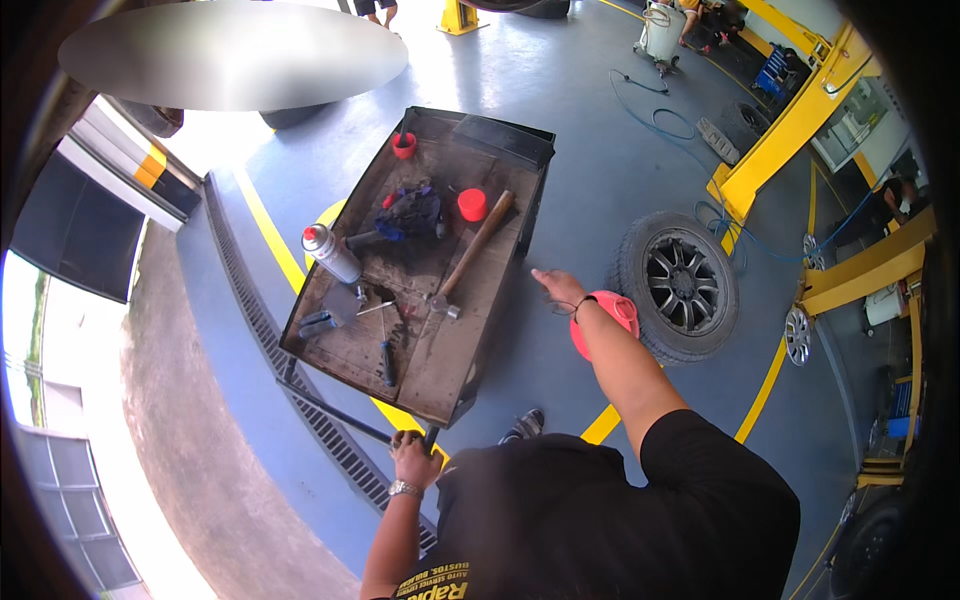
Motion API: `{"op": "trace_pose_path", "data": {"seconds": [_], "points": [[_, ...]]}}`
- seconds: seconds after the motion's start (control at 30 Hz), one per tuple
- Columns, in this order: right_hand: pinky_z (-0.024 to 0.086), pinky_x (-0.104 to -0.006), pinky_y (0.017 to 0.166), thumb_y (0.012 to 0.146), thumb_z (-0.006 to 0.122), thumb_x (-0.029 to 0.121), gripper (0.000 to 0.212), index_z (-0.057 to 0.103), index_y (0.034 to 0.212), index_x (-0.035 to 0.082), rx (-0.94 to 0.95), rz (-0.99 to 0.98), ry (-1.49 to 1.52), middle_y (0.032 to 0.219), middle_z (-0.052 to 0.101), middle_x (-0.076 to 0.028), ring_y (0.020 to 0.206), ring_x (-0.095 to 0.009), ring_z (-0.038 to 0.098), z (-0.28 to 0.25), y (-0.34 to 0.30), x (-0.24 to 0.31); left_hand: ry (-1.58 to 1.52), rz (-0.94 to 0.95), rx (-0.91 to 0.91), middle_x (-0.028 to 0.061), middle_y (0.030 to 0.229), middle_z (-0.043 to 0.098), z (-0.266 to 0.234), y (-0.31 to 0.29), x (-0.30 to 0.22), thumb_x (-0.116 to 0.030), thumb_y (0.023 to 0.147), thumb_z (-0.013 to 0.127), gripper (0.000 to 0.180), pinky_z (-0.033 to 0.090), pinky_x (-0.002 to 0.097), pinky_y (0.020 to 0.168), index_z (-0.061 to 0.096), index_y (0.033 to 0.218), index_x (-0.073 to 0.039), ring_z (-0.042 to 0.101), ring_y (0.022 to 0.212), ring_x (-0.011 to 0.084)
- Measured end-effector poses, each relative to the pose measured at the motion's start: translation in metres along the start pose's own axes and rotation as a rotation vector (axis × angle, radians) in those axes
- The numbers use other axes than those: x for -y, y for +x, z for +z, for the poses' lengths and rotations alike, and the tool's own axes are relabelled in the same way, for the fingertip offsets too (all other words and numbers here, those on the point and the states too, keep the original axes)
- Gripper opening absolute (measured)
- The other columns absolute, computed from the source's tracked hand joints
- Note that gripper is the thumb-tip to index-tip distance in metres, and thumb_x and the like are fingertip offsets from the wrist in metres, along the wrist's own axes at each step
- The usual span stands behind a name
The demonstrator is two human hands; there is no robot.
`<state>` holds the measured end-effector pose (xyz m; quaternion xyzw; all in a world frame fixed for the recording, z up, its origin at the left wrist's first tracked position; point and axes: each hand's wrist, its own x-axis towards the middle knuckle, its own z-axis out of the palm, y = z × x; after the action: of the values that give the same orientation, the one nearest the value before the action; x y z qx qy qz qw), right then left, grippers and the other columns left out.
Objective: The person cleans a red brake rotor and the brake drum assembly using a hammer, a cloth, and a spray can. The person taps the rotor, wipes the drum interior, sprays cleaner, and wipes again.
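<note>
A black tool cart (445, 385) with a worn brown top stands in front of me. My left hand (412, 460), with a metal watch at the wrist, is closed around the cart's push handle (340, 411) at the near end. Off the cart's right side, my right hand (560, 288) reaches out with fingers extended and nothing visible in it. Beneath that wrist is a red bucket (607, 325). On the cart lie a wooden-handled hammer (478, 243), a screwdriver (388, 362), a spray can (332, 254), a dark rag (412, 214) and a red cup (472, 205).
A wheel with a tire (687, 285) lies on the floor right of the bucket. Beyond it stands a yellow lift post (775, 150), with a blue hose (672, 128) nearby. A floor drain grate (255, 315) runs along the left. Other people are at the far edges.
</note>
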<state>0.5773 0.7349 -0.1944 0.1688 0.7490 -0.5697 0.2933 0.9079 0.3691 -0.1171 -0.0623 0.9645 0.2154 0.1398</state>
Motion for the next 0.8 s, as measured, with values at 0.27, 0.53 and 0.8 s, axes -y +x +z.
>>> {"op": "trace_pose_path", "data": {"seconds": [0.27, 0.53, 0.8], "points": [[0.053, -0.0371, 0.077, 0.080, 0.071, 0.042, 0.061, 0.060, 0.120, -0.003, 0.032, 0.113, 0.023, 0.117, 0.065, -0.019, 0.098, -0.028, 0.067, 0.060, 0.103, 0.017, 0.100, -0.200, 0.287, 0.0141, 0.133, 0.051, -0.031, 0.006, 0.020, -0.031, 0.066, 0.070, 0.043, 0.030, 0.0554, 0.110, 0.071, 0.101, -0.007, 0.033, 0.135, 0.0382], [0.051, -0.0411, 0.089, 0.077, 0.070, 0.035, 0.051, 0.066, 0.101, -0.010, 0.033, 0.089, -0.261, 0.104, 0.068, -0.029, 0.102, -0.036, 0.067, 0.047, 0.069, 0.052, -0.005, -0.605, -0.166, 0.0204, 0.156, 0.023, -0.055, 0.024, 0.000, -0.020, 0.065, 0.073, 0.070, 0.024, 0.0493, 0.117, 0.056, 0.132, -0.008, 0.012, 0.147, 0.0389], [0.051, -0.0448, 0.085, 0.073, 0.069, 0.038, 0.054, 0.067, 0.092, -0.013, 0.012, -0.020, -0.219, 0.093, 0.066, -0.035, 0.096, -0.044, 0.066, 0.042, 0.049, 0.053, -1.411, -1.241, -0.742, -0.0034, 0.072, 0.060, -0.008, 0.006, 0.045, -0.055, 0.088, 0.059, 0.033, 0.033, 0.0287, 0.043, 0.059, 0.096, -0.023, 0.064, 0.057, 0.0184]]}}
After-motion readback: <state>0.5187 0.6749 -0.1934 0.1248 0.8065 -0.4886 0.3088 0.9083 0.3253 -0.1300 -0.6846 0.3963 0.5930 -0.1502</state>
